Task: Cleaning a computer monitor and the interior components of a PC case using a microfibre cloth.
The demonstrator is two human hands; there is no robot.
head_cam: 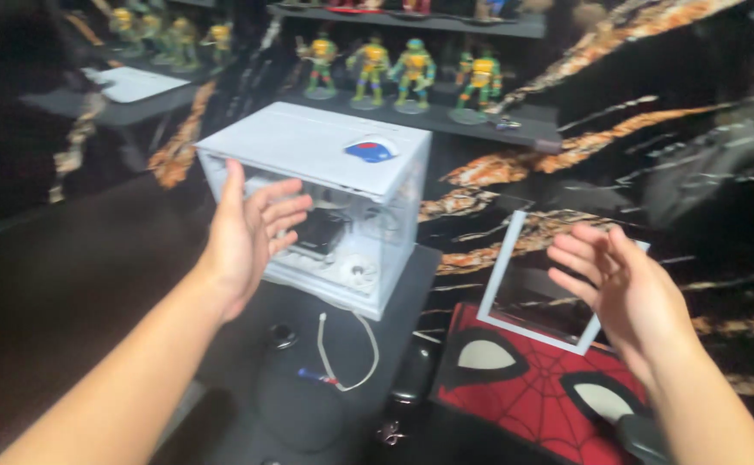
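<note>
A white computer case (325, 151) with a clear side stands on the dark desk, its fans and parts visible inside. My left hand (252, 232) is raised with fingers spread, its palm close to the case's left front face, apart from it as far as I can tell. My right hand (622, 288) hovers open to the right, holding nothing. Just behind and under it a white-framed glass panel (515, 284) leans tilted, resting on a red mat with white eye shapes (523, 396).
A white cable (351, 362) loops on the desk in front of the case, beside a small round black knob (282, 334). Several green turtle figures (398, 73) stand on a dark shelf behind. A dark handle (644, 435) lies at bottom right.
</note>
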